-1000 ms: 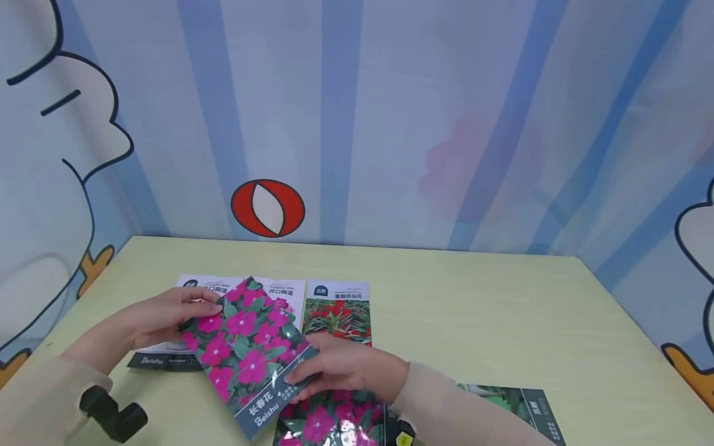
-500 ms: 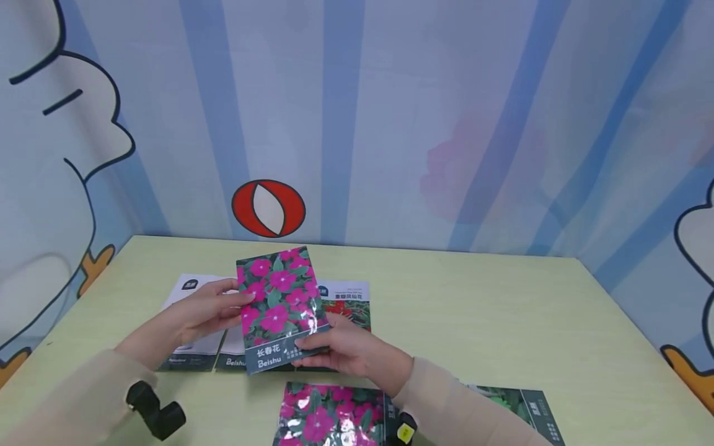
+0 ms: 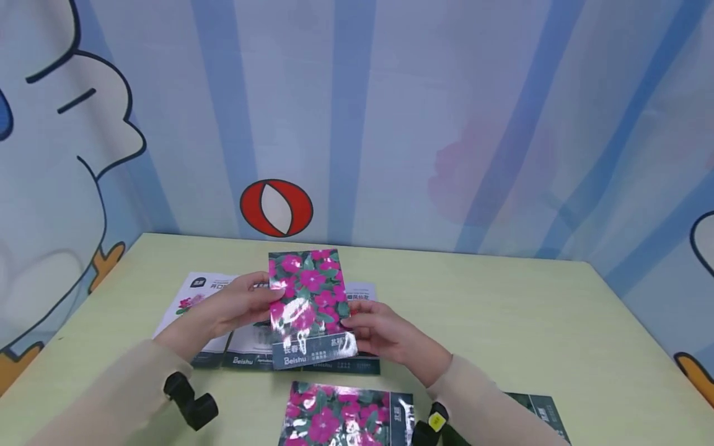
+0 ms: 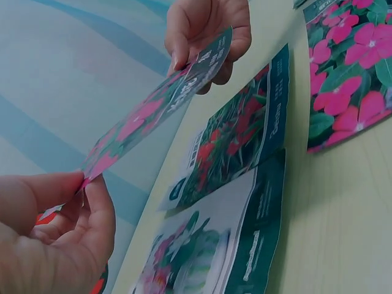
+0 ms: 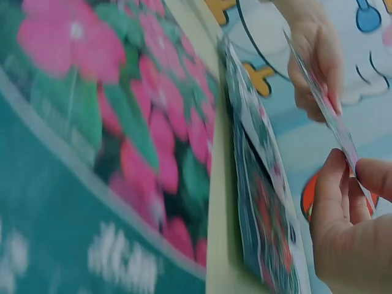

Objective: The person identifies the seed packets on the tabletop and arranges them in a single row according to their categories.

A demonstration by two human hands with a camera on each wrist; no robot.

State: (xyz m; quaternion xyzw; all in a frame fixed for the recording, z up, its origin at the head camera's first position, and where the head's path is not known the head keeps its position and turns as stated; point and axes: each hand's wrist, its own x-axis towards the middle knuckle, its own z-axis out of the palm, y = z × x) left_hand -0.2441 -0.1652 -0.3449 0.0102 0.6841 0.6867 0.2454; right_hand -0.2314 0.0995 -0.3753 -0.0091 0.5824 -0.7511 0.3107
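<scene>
A seed packet printed with pink flowers [image 3: 309,291] is held upright above the table between both hands. My left hand [image 3: 242,303] pinches its left edge, thumb in front. At its lower right edge, my right hand [image 3: 390,334] pinches it between thumb and fingers. In the left wrist view the held packet [image 4: 138,122] stretches from one hand to the other, apart from the packets below. Behind it lie white-topped packets [image 3: 245,347] and a red-flower packet [image 4: 236,131], partly covered in the head view. A second pink-flower packet [image 3: 340,418] lies nearer the front.
On the right, a dark green packet [image 3: 543,412] is partly hidden by the right sleeve [image 3: 491,406]. The pale table [image 3: 480,310] ends at a blue striped backdrop [image 3: 401,124] with cartoon figures. Each wrist carries a black camera mount [image 3: 189,402].
The packet has risen from a slanted position on the left, turned nearly upright, and shifted right. My right hand has moved from its bottom strip to its right edge. The view has shifted slightly.
</scene>
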